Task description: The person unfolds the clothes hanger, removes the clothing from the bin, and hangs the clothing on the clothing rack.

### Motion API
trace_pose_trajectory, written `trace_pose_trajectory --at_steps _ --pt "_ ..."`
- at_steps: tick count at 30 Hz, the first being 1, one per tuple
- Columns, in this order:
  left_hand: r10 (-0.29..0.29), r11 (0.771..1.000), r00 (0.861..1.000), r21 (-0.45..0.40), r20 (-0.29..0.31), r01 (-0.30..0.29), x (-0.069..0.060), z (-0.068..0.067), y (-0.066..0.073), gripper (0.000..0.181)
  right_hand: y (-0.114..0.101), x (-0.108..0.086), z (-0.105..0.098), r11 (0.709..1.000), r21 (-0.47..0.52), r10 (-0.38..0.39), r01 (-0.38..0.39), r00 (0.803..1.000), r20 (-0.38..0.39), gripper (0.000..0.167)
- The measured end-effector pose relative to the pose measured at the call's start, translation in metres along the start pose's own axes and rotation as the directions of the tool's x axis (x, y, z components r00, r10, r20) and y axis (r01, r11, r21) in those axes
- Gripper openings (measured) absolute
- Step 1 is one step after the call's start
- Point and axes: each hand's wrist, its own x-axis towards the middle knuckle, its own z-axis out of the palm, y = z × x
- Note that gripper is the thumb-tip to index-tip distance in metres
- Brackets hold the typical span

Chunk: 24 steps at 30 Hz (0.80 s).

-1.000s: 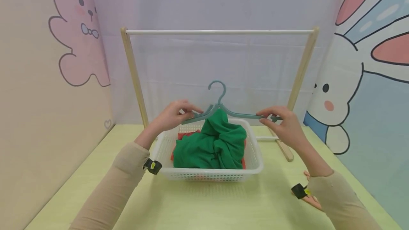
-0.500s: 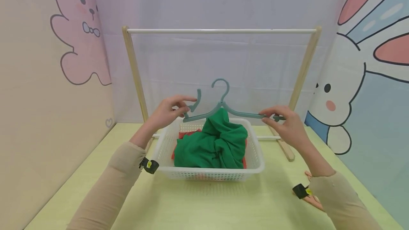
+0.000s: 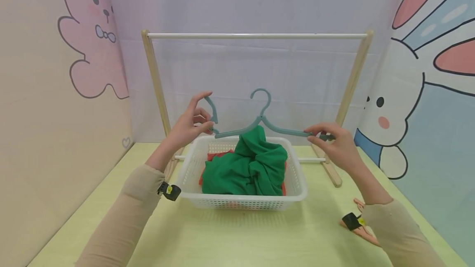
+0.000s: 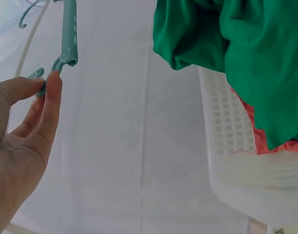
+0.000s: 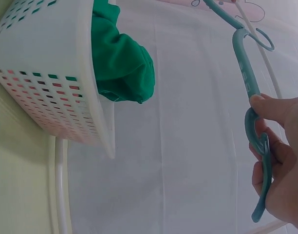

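From my remote seat I'd judge the work only partly along; the teal hanger is held up in the air around the far side of the white basket, its right end piece swung out roughly along its arm, its left end piece bent upward at the hinge; straightening that left end looks to me like what remains on the hanger itself; the left grip pinches the hinged end between thumb and fingers, and the right grip is clamped on the opposite arm; no garment is on the hanger, and the green cloth lies heaped in the basket over some red cloth; the hanger looks like smooth, matte plastic with a rounded hook; the cloth seems soft, falling in loose, deep folds; the basket appears rigid, its walls pierced by rows of small slots; behind it I see a rack with pale wooden posts and a slick white rod.
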Motion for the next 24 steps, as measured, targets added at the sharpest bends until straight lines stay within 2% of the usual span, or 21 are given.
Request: trace_pose_trajectory --at_steps 4,7,12,15,17,19,21,22,23,24 --pt "-0.003 0.999 0.999 -0.04 -0.037 0.001 -0.001 -0.005 -0.002 0.077 0.0 0.001 -0.002 0.998 -0.035 -0.044 0.046 0.997 0.056 0.025" --pt "-0.014 0.994 0.998 -0.108 -0.06 0.007 -0.003 -0.008 -0.004 0.075 0.004 0.002 -0.001 0.993 -0.044 -0.101 0.106 0.991 0.089 0.029" --pt "-0.017 0.971 0.994 -0.24 -0.111 -0.01 -0.005 -0.009 -0.005 0.071 0.007 0.003 0.001 0.978 0.007 -0.209 0.21 0.965 0.162 0.033" --pt "-0.024 0.951 0.988 -0.307 -0.153 -0.024 -0.006 -0.01 -0.006 0.067 0.007 0.004 0.0 0.974 0.077 -0.225 0.214 0.954 0.196 0.034" --pt "-0.035 0.952 0.985 -0.305 -0.17 -0.019 -0.006 -0.01 -0.006 0.065 0.007 0.004 -0.001 0.975 0.108 -0.215 0.196 0.956 0.202 0.034" --pt "-0.049 0.974 0.982 -0.225 -0.185 0.006 -0.007 -0.011 -0.007 0.062 0.007 0.004 -0.002 0.976 0.123 -0.203 0.18 0.958 0.203 0.034" --pt "-0.041 0.997 0.979 -0.072 -0.2 0.027 -0.007 -0.012 -0.007 0.06 0.006 0.004 -0.003 0.977 0.129 -0.197 0.172 0.957 0.211 0.033" --pt "-0.026 0.999 0.979 0.028 -0.204 0.032 -0.007 -0.012 -0.007 0.058 0.006 0.005 -0.003 0.976 0.135 -0.195 0.168 0.956 0.219 0.033" --pt "0.003 0.99 0.978 0.137 -0.209 0.026 -0.007 -0.013 -0.008 0.055 0.006 0.005 -0.004 0.977 0.14 -0.192 0.163 0.955 0.226 0.032" --pt "0.038 0.969 0.977 0.245 -0.209 0.015 -0.006 -0.014 -0.009 0.051 0.005 0.005 -0.004 0.977 0.148 -0.189 0.157 0.953 0.235 0.031"
